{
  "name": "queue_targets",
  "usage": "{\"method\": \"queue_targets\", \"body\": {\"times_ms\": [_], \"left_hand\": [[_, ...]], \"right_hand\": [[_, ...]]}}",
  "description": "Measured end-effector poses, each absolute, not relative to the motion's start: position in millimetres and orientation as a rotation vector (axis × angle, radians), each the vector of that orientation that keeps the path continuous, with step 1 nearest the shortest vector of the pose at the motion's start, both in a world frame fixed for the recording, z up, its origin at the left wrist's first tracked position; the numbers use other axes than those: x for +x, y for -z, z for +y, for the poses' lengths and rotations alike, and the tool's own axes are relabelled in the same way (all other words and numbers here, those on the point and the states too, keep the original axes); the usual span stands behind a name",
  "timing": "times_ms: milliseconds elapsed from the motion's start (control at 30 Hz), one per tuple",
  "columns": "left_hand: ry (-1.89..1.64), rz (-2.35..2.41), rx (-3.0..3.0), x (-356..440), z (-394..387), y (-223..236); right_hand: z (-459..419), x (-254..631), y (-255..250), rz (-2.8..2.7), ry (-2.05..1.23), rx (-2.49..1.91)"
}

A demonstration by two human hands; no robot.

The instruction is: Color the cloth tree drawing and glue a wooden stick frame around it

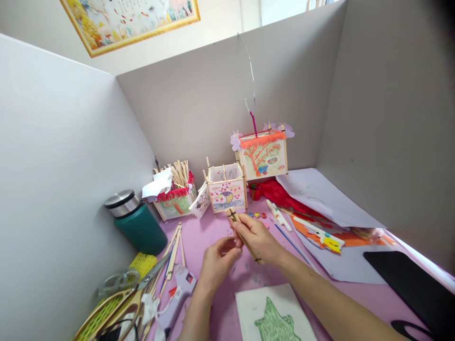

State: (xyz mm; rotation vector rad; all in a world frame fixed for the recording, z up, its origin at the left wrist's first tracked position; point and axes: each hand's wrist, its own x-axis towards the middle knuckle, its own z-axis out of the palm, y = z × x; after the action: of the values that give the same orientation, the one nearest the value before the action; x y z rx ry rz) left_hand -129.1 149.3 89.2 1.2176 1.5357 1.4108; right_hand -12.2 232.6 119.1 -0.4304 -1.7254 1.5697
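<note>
In the middle of the head view my right hand [261, 238] is closed around a small bundle of wooden sticks [231, 214], which slants above the purple table. Dark ties show near both ends of the bundle. My left hand [217, 263] is just to its left, thumb and fingers pinched together close to the right fingertips. Whatever those left fingers hold, if anything, is hidden. Below the hands lies a white sheet with a green star-like drawing [275, 316]. Behind them stands a stick-framed paper lantern [227, 194] painted with a moon and red flowers.
A teal bottle [140, 227], gold-handled scissors [117, 303] and a lilac glue gun [177, 296] sit at left. A holder of sticks [174, 199] stands behind. An orange-fringed lantern [265, 156] hangs from a wire. Papers [323, 199], pens and a black phone-like slab [408, 284] lie right.
</note>
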Motion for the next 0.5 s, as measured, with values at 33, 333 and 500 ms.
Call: {"method": "queue_targets", "body": {"times_ms": [33,333,500], "left_hand": [[-1.493,1.535,1.190,-128.8,148.3,-93.4],[-1.893,1.340,0.874,-128.6,146.3,-99.4],[-1.879,1.234,0.830,-130.7,143.8,-95.4]], "right_hand": [[232.0,-11.6,-120.3,-1.749,-1.605,-0.417],[219.7,-19.8,-103.7,-1.843,-1.812,-0.381],[219.5,-22.2,-102.9,-1.816,-1.961,-0.372]]}}
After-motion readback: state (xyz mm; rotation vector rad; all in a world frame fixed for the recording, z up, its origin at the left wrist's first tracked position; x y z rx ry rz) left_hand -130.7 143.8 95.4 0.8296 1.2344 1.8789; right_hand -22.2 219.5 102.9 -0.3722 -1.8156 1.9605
